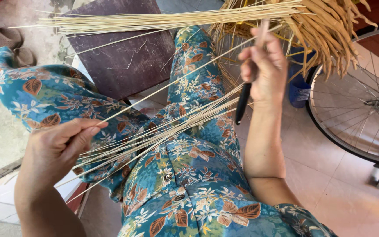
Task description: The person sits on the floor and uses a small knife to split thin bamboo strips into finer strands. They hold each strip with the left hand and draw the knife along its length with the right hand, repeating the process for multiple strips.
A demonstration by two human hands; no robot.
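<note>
My left hand (60,147) pinches the near end of one long thin pale stick (172,83) that runs diagonally up to my right hand (264,66). That hand is closed around a black-handled knife (242,103), its blade raised against the stick's far end. A loose bundle of similar thin sticks (163,134) lies across my lap, over blue floral trousers (189,175). Another sheaf of thin sticks (163,19) lies crosswise farther off.
A dark purple board (123,57) lies beyond my knees. Coarse straw-coloured fibres (330,30) hang at top right above a blue basket (299,87). A bicycle wheel (356,114) stands on the tiled floor at right. Sandals (1,48) lie at left.
</note>
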